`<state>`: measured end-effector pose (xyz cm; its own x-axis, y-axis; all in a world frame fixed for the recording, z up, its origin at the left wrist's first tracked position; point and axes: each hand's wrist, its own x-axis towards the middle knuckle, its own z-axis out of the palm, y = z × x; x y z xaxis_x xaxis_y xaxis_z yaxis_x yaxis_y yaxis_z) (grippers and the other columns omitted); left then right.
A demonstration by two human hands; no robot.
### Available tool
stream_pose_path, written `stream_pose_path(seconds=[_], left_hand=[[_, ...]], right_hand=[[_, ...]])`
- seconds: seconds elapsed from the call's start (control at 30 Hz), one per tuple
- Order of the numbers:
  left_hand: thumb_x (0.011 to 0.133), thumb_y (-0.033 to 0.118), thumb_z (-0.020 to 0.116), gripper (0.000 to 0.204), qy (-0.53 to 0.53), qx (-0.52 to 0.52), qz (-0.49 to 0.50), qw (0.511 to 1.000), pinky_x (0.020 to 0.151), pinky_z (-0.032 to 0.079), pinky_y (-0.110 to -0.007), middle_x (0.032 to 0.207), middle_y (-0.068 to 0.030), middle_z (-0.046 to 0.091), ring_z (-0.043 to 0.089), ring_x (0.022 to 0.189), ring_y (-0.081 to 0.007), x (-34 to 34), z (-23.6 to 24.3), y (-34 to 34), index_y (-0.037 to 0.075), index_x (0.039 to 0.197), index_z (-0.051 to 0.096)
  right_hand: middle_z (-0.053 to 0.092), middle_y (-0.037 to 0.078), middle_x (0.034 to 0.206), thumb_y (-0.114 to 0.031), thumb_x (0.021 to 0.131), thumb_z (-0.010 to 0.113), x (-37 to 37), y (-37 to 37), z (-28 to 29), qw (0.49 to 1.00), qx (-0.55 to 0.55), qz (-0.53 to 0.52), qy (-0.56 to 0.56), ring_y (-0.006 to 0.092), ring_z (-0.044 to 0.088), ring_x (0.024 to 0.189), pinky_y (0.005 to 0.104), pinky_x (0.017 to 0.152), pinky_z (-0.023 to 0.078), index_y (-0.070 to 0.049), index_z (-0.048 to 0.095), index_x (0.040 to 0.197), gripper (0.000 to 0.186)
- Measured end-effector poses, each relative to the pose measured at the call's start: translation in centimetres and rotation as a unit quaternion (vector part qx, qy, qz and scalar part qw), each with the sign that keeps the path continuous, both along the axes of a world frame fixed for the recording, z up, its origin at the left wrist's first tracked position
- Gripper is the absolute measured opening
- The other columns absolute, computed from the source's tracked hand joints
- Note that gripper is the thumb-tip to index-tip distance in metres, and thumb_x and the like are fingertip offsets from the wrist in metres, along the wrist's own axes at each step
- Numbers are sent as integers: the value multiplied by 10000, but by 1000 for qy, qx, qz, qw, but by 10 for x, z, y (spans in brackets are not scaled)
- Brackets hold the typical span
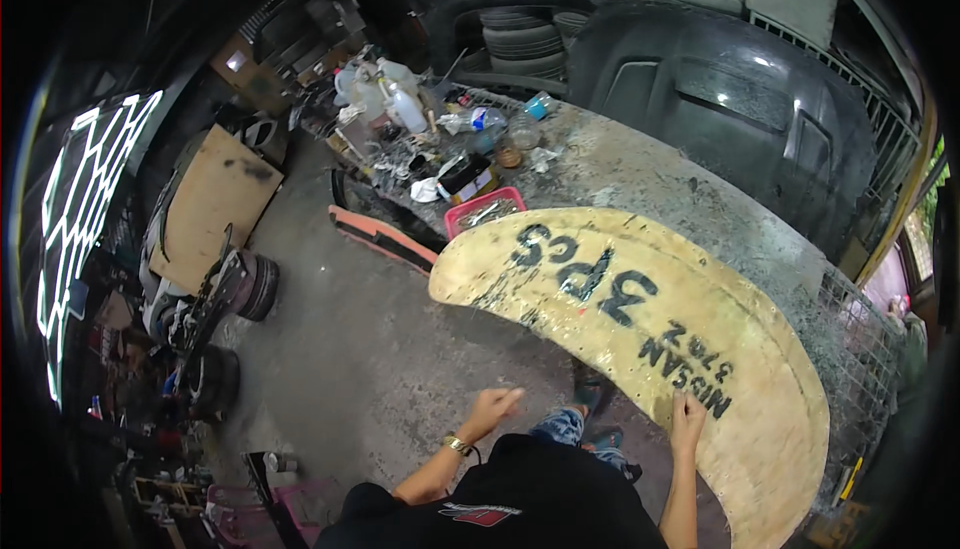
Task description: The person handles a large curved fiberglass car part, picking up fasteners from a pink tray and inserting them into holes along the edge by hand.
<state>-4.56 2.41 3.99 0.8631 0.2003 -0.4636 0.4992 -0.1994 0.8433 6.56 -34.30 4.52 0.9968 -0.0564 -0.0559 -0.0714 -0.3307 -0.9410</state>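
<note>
1 lg curved panel (690, 294) | yel-tan | scuffed | boldly blk-lettered

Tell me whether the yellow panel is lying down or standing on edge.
Lying down: the yellow panel shows its broad face upward, over the workbench.

The view's lower edge crops the yellow panel (690, 299); pieces (490, 212) in the pink tray (453, 223) are too small to tell.

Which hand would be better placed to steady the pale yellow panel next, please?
Probably the right hand: in this view it overlaps the near edge of the pale yellow panel, while the left hand hangs over the floor, apart from it.
</note>
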Motion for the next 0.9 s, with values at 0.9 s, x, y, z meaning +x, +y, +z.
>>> stream_pose_path(seconds=[0.9], left_hand=[[940, 227, 558, 297, -113, 22, 88, 989, 585, 430, -299, 703, -88, 638, 570, 635, -152, 277, -24, 397, -13, 773, 610]], right_hand=[[584, 92, 650, -130, 893, 626, 116, 397, 46, 970, -118, 185, 109, 141, 529, 583, 283, 562, 425, 18, 619, 791, 180]])
